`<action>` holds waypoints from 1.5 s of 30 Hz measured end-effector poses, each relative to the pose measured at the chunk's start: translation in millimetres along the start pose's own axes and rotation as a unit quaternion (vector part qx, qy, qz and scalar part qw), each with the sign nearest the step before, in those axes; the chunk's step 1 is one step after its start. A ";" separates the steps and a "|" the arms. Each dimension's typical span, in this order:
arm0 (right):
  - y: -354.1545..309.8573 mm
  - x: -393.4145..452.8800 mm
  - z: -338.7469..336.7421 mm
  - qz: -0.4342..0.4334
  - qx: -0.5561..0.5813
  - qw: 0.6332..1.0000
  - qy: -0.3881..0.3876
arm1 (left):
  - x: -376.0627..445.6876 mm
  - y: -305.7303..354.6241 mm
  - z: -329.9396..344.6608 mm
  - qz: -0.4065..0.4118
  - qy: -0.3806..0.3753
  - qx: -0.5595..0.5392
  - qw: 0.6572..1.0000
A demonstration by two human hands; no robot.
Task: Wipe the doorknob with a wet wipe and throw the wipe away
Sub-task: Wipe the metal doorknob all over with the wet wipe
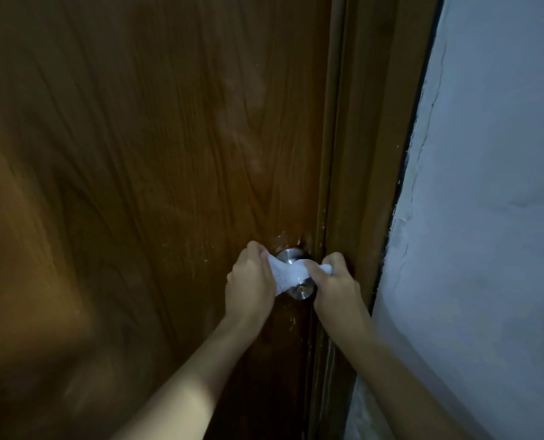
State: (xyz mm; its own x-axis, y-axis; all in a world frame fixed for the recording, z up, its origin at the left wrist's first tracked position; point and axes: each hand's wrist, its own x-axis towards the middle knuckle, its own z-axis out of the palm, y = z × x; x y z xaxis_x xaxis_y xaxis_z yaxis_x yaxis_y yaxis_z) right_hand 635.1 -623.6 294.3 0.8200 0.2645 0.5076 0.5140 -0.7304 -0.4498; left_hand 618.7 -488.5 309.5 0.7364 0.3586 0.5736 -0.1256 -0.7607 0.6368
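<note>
A round silver doorknob (301,291) sticks out of the brown wooden door (156,160) near its right edge. A white wet wipe (288,272) is stretched across the top of the knob. My left hand (250,281) grips the wipe's left end, just left of the knob. On the other side, my right hand (335,282) pinches the wipe's right end. The knob's front face and its base plate (288,255) show; its middle is hidden under the wipe.
The brown door frame (369,154) runs down just right of the knob. A pale, rough plaster wall (486,217) fills the right side. The light is dim.
</note>
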 end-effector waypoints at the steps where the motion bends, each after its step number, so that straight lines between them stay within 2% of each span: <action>1: -0.4 -3.0 4.1 0.007 -0.013 1.000 -0.003 | -1.2 0.6 1.6 0.004 -0.003 0.017 1.000; 6: 2.3 -15.2 13.2 0.052 -0.011 0.998 0.026 | -7.6 4.2 10.2 -0.010 -0.026 0.038 0.999; 11: 5.5 -23.8 15.3 0.012 0.024 0.997 0.069 | -26.8 -3.9 21.0 -0.097 -0.083 0.007 0.992; 16: 13.9 -21.3 15.6 -0.008 0.010 0.997 0.073 | -26.4 -4.8 23.1 -0.082 -0.116 0.011 0.990; 21: 17.9 -24.0 12.7 -0.008 -0.019 1.000 0.023 | -30.1 -12.0 19.5 -0.053 -0.156 0.067 0.984; 25: 19.5 -24.2 10.4 0.008 -0.022 0.999 -0.033 | -28.3 -22.3 11.5 -0.082 -0.189 0.122 0.971; 29: 13.7 -9.7 4.4 0.071 0.020 0.997 -0.013 | -19.0 -24.1 -0.6 -0.034 -0.164 0.123 0.978; 31: 8.6 -1.7 -1.0 0.073 0.032 0.997 0.011 | -14.9 -21.9 -5.5 -0.007 -0.144 0.109 0.984; 36: 1.0 10.2 -17.2 0.014 0.045 0.997 0.064 | 4.6 -13.1 -18.1 0.041 -0.071 0.079 0.993; 40: -7.1 14.1 -22.5 -0.039 0.051 0.991 0.121 | 8.0 -0.4 -18.5 0.100 -0.112 0.085 0.985; 42: -9.2 12.1 -20.5 -0.052 0.045 0.991 0.112 | 14.6 5.3 -18.6 0.127 -0.119 0.100 0.980; 45: -7.4 6.7 -16.3 -0.022 0.035 0.998 0.046 | 33.6 13.7 -25.8 0.158 -0.089 0.101 0.978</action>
State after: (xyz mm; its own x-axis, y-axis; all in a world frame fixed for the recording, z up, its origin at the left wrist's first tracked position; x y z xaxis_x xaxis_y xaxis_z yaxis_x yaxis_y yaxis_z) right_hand 632.7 -626.6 312.9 0.7708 0.2341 0.5925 0.5688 -0.6718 -0.4745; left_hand 624.6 -472.9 350.7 0.7882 0.0023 0.6154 -0.2452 -0.9161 0.3174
